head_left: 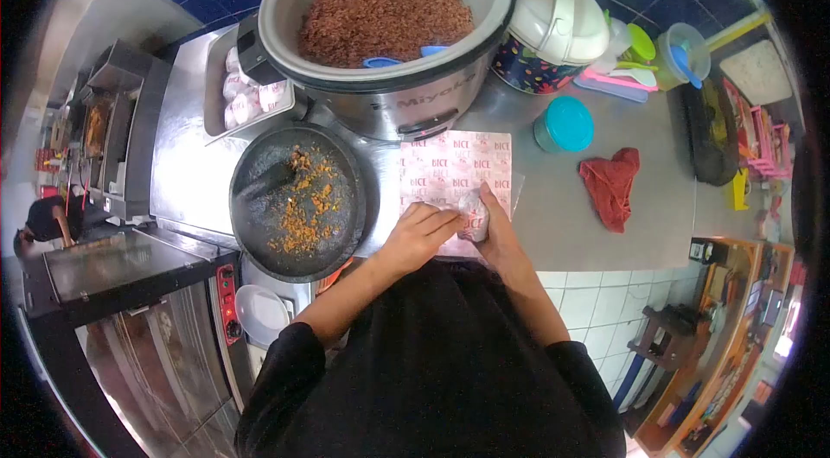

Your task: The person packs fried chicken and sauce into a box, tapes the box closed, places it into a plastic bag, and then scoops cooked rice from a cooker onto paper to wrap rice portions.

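Both hands are on a small paper-wrapped packet (473, 218) with red print. My left hand (424, 233) has its fingers closed at the packet's left side. My right hand (497, 232) wraps round its right side, with one finger reaching up along it. What is inside the paper is hidden. Beneath them lies a stack of printed wrapping paper (454, 160). To the left stands a dark stone mortar (337, 238) with orange-brown crumbly food (303, 216) and a pestle (264, 183) in it.
A big rice cooker (389, 99) of reddish-brown rice (385, 13) stands behind the paper. Similar wrapped packets (246, 99) fill a metal tray (212, 108). At right are a teal-lidded tub (566, 124) and a red cloth (612, 186). Another person (56, 220) is far left.
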The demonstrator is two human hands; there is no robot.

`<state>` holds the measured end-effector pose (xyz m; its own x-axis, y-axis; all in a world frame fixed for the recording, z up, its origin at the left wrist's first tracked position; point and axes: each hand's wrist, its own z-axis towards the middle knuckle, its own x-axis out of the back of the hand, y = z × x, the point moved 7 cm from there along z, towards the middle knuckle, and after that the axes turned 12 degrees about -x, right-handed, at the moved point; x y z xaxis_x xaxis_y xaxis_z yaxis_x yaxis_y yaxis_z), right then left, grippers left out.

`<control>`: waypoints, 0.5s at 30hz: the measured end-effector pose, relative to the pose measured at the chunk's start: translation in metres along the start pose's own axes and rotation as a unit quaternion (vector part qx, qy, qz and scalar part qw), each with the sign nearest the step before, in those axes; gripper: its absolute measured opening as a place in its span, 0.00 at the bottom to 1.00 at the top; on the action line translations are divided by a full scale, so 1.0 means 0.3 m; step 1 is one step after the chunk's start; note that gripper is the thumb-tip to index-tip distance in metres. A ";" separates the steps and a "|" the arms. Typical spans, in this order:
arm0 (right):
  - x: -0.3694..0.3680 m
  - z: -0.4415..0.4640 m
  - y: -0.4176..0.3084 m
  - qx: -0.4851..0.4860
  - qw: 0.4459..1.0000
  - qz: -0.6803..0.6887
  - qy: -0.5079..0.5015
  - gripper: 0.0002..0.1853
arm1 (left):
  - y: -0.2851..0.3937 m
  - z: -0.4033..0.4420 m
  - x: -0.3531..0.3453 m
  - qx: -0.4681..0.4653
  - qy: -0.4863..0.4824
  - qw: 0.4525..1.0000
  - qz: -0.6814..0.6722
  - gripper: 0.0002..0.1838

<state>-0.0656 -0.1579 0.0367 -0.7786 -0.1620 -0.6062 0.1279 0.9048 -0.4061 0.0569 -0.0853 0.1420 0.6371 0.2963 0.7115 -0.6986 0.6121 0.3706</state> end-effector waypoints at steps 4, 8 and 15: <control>-0.067 -0.006 0.059 -0.116 0.988 0.101 0.005 0.24 | -0.018 -0.052 0.036 -0.018 0.042 0.998 0.032 0.20; -0.074 0.015 0.113 -0.089 0.995 0.004 0.049 0.22 | 0.007 -0.076 0.081 -0.028 0.134 0.985 0.105 0.21; -0.249 0.093 0.127 -0.128 0.988 0.090 0.014 0.27 | -0.043 -0.190 0.089 0.324 0.222 0.913 -0.112 0.20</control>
<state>0.0146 -0.1222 0.0475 -0.7747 0.0187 -0.6321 0.1094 0.9885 -0.1047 0.1015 -0.0435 0.1221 0.7560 0.5732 0.3161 -0.4897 0.1747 0.8542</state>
